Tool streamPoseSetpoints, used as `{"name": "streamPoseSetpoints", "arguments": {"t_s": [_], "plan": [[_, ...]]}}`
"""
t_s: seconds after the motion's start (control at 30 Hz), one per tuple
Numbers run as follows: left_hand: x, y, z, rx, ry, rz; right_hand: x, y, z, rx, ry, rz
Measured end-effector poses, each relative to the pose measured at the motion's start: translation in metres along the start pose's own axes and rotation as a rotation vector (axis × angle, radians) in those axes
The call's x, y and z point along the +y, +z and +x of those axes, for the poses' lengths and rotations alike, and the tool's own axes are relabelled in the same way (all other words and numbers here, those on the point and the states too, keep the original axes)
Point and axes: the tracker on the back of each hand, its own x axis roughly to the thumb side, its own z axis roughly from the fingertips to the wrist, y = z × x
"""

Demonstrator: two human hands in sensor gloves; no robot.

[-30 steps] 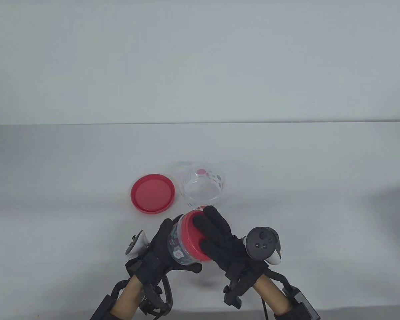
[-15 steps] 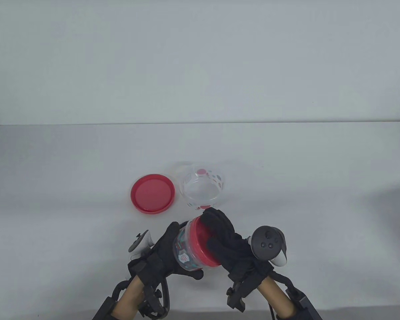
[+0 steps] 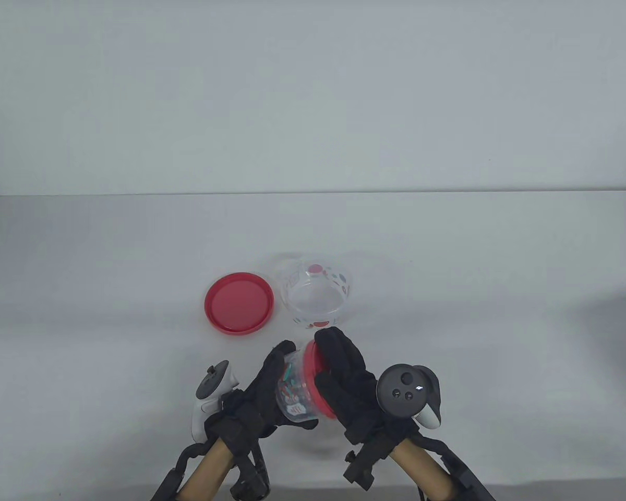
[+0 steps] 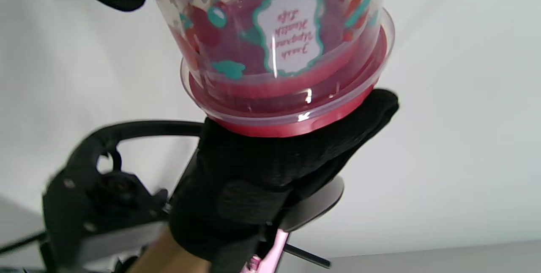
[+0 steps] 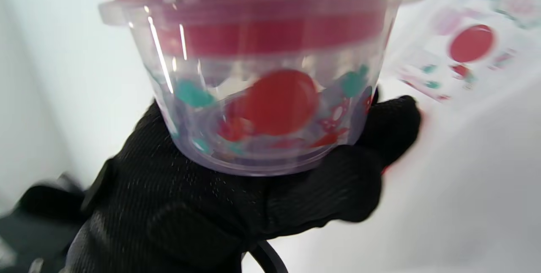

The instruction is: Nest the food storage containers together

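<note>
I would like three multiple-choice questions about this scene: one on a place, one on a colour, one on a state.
1. Where does the loose lid lie?
A. left of the open container
B. inside it
C. on top of it

2. What colour is the lid on the held container?
A. blue
B. red
C. white

3. How is the held container?
A. standing on the table
B. gripped between both hands
C. held by one hand only

Answers:
1 A, the table view shows the lid flat beside the open container.
2 B, its red rim shows in every view.
3 B, the left hand grips its body and the right hand its lid.
</note>
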Motion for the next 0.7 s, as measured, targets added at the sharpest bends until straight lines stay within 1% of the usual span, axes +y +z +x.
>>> {"name": "streamPoseSetpoints", "arguments": {"t_s": [0.07, 0.1, 0.17, 0.23, 0.3, 0.33, 0.4, 0.47, 0.5, 0.53, 0.57, 0.6, 0.63, 0.7], "plan": [[-0.001, 0.001, 0.0, -0.002, -0.082, 0.026, 0.0, 0.001, -0.002, 0.048, -0.086, 0.012], [-0.004, -0.001, 0.001, -0.02, -0.083, 0.022, 0.0, 0.002, -0.002, 0.083, -0.094, -0.008], [-0.006, -0.002, 0.001, -0.035, -0.101, 0.012, 0.0, 0.003, 0.0, 0.078, -0.077, -0.032], [-0.006, -0.002, 0.002, -0.052, -0.155, 0.038, 0.001, 0.003, 0.001, 0.097, -0.06, -0.044], [-0.007, -0.002, 0.002, -0.071, -0.229, 0.082, 0.0, 0.001, -0.002, 0.138, -0.093, -0.049], [-0.006, -0.004, 0.0, -0.063, -0.226, 0.08, 0.0, -0.001, -0.004, 0.161, -0.116, -0.05], [-0.003, -0.008, -0.004, -0.027, -0.136, 0.056, -0.002, -0.002, -0.01, 0.186, -0.148, -0.027], [0.0, -0.01, -0.008, -0.022, -0.055, 0.039, -0.006, -0.003, -0.015, 0.176, -0.222, 0.034], [0.002, -0.011, -0.009, -0.031, 0.004, 0.03, -0.007, -0.004, -0.017, 0.142, -0.271, 0.126], [0.004, -0.011, -0.01, -0.041, 0.039, 0.029, -0.008, -0.005, -0.016, 0.142, -0.265, 0.232], [0.005, -0.01, -0.012, -0.046, 0.061, 0.029, -0.008, -0.007, -0.014, 0.124, -0.243, 0.31], [0.006, -0.009, -0.013, -0.057, 0.08, 0.029, -0.008, -0.009, -0.013, 0.106, -0.195, 0.34], [0.007, -0.009, -0.013, -0.063, 0.095, 0.034, -0.006, -0.01, -0.013, 0.088, -0.143, 0.321], [0.009, -0.008, -0.014, -0.066, 0.102, 0.043, -0.002, -0.011, -0.015, 0.038, -0.116, 0.226]]}}
